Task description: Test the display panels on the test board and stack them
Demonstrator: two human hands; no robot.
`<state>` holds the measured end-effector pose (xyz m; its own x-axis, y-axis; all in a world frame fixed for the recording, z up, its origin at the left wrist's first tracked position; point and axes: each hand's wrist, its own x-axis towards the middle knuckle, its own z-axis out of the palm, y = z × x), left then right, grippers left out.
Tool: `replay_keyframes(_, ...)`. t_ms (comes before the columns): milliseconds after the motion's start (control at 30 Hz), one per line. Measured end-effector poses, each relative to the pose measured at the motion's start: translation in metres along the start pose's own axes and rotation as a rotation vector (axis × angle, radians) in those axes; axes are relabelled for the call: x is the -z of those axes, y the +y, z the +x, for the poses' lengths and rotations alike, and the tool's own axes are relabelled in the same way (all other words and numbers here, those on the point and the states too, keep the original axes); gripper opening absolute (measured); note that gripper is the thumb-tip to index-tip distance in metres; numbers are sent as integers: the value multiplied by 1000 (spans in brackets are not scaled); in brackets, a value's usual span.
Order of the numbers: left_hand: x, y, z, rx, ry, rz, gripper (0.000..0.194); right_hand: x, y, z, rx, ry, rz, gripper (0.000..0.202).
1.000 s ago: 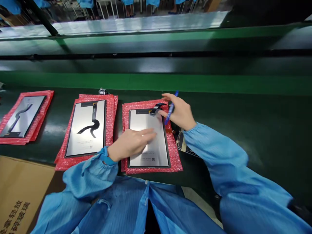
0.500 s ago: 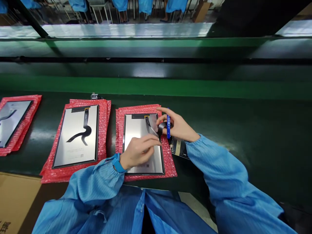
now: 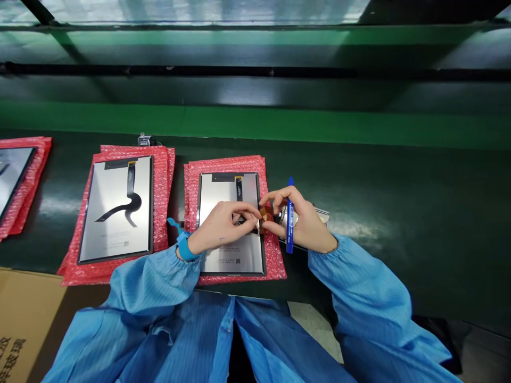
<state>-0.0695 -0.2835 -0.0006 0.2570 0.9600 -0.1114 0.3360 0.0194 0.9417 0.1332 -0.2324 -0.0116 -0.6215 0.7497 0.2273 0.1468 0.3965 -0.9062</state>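
Note:
An LCD panel (image 3: 249,260) lies silver back up on red bubble wrap, partly covered by my hands. Its black flex cable (image 3: 239,186) runs down from the top edge and passes under my left hand (image 3: 225,226). That hand's thumb and fingers are closed in a pinch on the cable's free part. An amber-brown piece (image 3: 266,215), seemingly the cable's end, shows between both hands' fingertips. My right hand (image 3: 305,221) has its thumb and forefinger at this piece, with a blue pen (image 3: 290,229) held upright among its fingers. A small circuit board (image 3: 321,215) is partly hidden behind that hand.
To the left, another panel (image 3: 115,229) with a curled black cable rests on red bubble wrap (image 3: 162,197). A third panel (image 3: 14,170) is cut off at the left edge. A small metal device (image 3: 146,140) stands behind the stack. A cardboard box (image 3: 27,314) sits lower left.
My hands have come together at the panel's right edge, the left one moving up. The amber piece now shows between them. The view has tilted downward.

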Motion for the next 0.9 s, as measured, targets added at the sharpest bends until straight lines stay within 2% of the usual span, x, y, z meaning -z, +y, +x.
replay_keyframes(167,6,-3,-8,53,-106,-102,22,-1,1,-1,107,-111,-11,28)
replay_keyframes(333,2,-6,-9,41,-18,-27,13,-8,4,-2,65,-100,45,28)
replay_keyframes(467,0,-8,-8,37,-21,-55,7,-15,2,-3,31,-73,133,30)
replay_keyframes(700,0,-7,-9,13,-38,-94,7,-23,6,-4,45,-29,210,31)
replay_keyframes(900,-2,-10,-10,10,45,-92,6,-24,6,-4,3,-3,258,36)
